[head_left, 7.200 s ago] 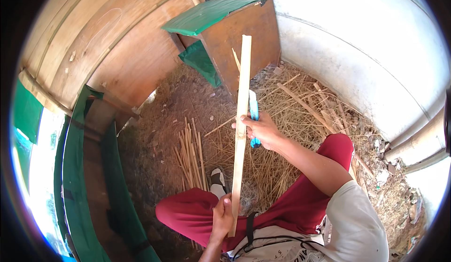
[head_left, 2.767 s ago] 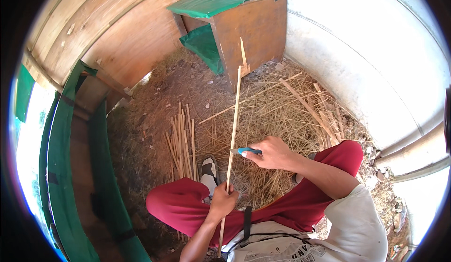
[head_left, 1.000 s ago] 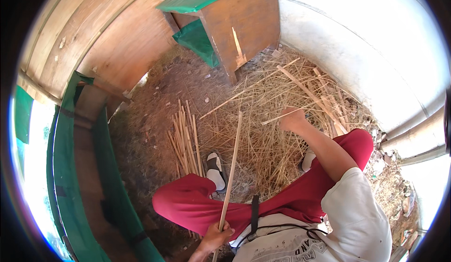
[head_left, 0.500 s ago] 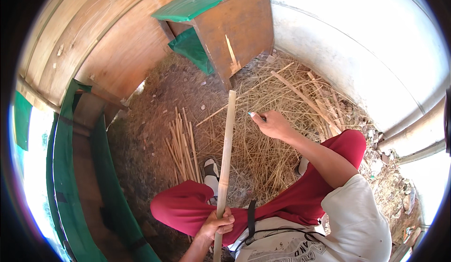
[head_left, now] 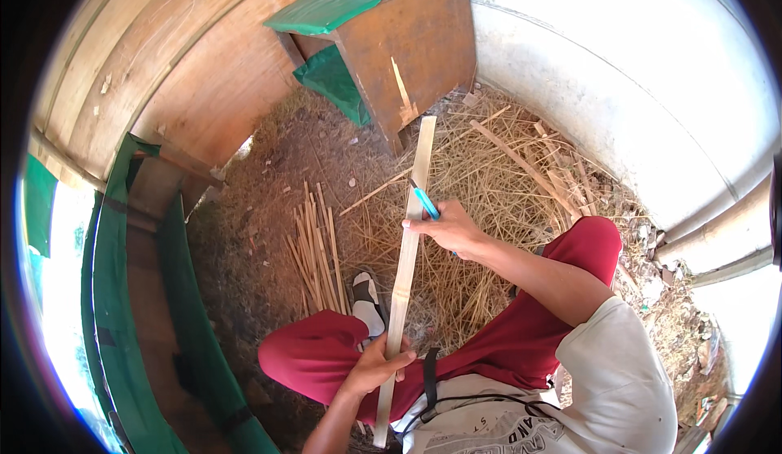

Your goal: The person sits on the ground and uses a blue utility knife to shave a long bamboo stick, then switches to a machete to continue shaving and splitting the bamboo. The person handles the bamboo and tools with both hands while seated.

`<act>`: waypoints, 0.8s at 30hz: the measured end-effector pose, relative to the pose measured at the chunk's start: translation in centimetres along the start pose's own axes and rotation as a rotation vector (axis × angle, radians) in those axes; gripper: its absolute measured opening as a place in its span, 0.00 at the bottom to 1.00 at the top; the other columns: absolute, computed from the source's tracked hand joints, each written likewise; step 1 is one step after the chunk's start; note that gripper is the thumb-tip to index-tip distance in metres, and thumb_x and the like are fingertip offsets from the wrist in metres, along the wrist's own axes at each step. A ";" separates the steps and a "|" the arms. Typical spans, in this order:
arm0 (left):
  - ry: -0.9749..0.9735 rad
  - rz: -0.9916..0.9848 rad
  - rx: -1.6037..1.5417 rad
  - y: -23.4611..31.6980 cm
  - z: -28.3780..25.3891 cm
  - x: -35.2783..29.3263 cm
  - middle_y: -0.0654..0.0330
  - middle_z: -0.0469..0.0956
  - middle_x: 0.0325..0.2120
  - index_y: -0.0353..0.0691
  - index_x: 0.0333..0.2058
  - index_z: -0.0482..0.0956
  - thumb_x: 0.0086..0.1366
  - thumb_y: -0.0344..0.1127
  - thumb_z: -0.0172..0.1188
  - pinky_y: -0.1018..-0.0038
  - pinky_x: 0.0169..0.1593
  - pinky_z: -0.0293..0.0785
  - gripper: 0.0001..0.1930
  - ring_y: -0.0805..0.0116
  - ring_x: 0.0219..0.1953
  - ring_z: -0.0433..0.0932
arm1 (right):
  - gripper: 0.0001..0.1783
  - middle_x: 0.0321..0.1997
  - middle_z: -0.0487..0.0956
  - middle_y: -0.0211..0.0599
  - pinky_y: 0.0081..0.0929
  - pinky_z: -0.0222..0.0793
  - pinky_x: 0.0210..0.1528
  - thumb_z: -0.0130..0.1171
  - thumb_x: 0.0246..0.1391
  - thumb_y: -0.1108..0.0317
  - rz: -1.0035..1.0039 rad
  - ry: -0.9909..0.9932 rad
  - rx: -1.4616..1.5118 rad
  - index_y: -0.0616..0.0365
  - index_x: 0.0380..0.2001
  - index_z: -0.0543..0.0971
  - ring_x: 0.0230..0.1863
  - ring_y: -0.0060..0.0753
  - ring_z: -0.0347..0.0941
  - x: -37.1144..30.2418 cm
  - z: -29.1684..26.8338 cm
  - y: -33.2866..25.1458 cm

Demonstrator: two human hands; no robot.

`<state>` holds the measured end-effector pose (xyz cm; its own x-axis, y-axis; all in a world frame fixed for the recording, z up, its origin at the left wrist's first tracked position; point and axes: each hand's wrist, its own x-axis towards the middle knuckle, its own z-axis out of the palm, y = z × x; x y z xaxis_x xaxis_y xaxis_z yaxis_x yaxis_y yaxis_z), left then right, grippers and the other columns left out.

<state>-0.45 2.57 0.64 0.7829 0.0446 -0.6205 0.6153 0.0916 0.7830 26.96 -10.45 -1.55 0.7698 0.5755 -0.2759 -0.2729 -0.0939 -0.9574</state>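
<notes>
A long pale bamboo strip stands tilted in front of me, its far end reaching up toward the wooden box. Near its lower end my left hand is closed around it. Higher up, my right hand holds a slim blue tool with a dark pointed tip, which lies against the strip's right edge; whether it is a knife or a pen I cannot tell. The thumb of that hand presses on the strip's face.
Split bamboo sticks lie in a bundle left of my foot. Shavings cover the ground between my knees. A wooden box with a green cover stands ahead; a green-lined trough runs along the left. Longer strips lie by the white wall.
My right hand has come left onto the strip with the blue tool. The strip has turned, showing its pale flat face, and its far end has moved up and right.
</notes>
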 end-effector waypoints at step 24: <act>0.790 0.398 0.494 2.6 1.0 -1.9 0.63 0.76 0.18 0.32 0.34 0.77 0.56 0.29 0.70 0.77 0.23 0.66 0.11 0.80 0.20 0.71 | 0.16 0.32 0.84 0.43 0.18 0.54 0.15 0.61 0.59 0.65 -0.117 -0.082 0.266 0.69 0.41 0.81 0.15 0.13 0.59 -1.3 -0.5 -3.8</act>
<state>-0.23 1.70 3.93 0.7646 0.6441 -0.0222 0.4325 -0.4873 0.7586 27.32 -11.24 2.43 0.7586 0.6347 -0.1472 -0.3350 0.1863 -0.9236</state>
